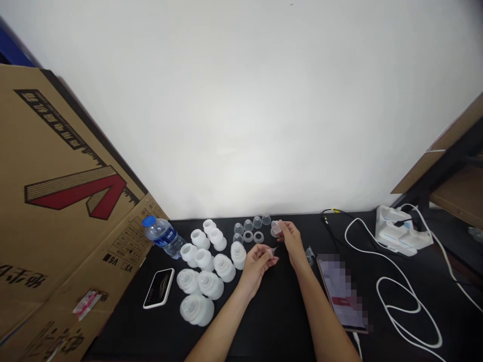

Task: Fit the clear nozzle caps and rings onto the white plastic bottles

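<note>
My left hand (258, 261) is closed on a small clear bottle nipple (272, 251), its tip pointing right. To its upper right, my right hand (290, 236) pinches a translucent bottle collar ring (275, 229) just above the table; part of it is covered by the fingers. Several clear dome caps (257, 221) stand behind my hands, with two loose collar rings (258, 237) in front of them. Left of my left hand are white baby bottles: several open-necked ones (204, 259) and several fitted with nipples and clear caps (210, 285).
A water bottle (162, 235) with a blue cap and a white-edged phone (159, 288) lie to the left, beside a large cardboard box (56, 201). A tablet-like screen (341, 294), white cables (407, 291) and a white power strip (396, 229) occupy the right side.
</note>
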Demonstrator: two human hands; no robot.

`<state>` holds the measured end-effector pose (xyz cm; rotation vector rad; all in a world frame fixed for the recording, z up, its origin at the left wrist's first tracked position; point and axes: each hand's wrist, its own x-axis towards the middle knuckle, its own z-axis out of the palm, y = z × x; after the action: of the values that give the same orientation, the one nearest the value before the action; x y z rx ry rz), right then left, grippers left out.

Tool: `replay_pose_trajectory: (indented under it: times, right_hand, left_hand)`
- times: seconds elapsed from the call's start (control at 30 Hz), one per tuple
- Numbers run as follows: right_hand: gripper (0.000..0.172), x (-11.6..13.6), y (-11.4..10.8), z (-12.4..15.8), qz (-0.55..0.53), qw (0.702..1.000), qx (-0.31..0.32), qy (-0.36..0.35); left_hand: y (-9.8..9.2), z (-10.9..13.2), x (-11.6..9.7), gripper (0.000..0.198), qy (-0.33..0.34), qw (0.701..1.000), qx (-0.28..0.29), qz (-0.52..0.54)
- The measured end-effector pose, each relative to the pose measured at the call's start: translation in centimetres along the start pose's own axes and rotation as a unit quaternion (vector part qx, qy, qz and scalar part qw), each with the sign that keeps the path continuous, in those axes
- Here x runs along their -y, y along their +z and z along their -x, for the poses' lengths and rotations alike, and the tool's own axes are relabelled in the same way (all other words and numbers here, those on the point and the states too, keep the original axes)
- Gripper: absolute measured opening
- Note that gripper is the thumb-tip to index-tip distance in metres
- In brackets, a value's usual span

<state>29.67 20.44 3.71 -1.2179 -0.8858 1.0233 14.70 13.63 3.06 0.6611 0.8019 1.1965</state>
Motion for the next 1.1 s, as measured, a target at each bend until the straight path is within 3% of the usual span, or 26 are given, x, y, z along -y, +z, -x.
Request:
replay_pose_trajectory:
  times: [0.23, 0.6, 0.9, 1.1]
  right_hand:
    - [0.06, -0.6, 0.2, 0.1, 0.029, 0.997, 0.065, 0.043]
    - [0.062, -0.3, 0.6, 0.5, 0.097, 0.981, 0.167, 0.029]
    - [0.055, 0.4, 0.9, 1.6, 0.09, 0.957, 0.275, 0.019]
    - [0.05, 0.6, 0.9, 1.8, 0.084, 0.955, 0.283, 0.037]
  left_hand:
    - [-0.1, -0.3, 0.4, 0.051, 0.047, 0.998, -0.006, -0.043]
    - [-0.4, -0.7, 0.9, 0.057, 0.051, 0.997, -0.017, -0.062]
    - [-0.7, -0.9, 1.1, 0.059, 0.057, 0.994, -0.033, -0.082]
    - [-0.8, -0.9, 1.4, 0.054, 0.071, 0.993, -0.05, -0.076]
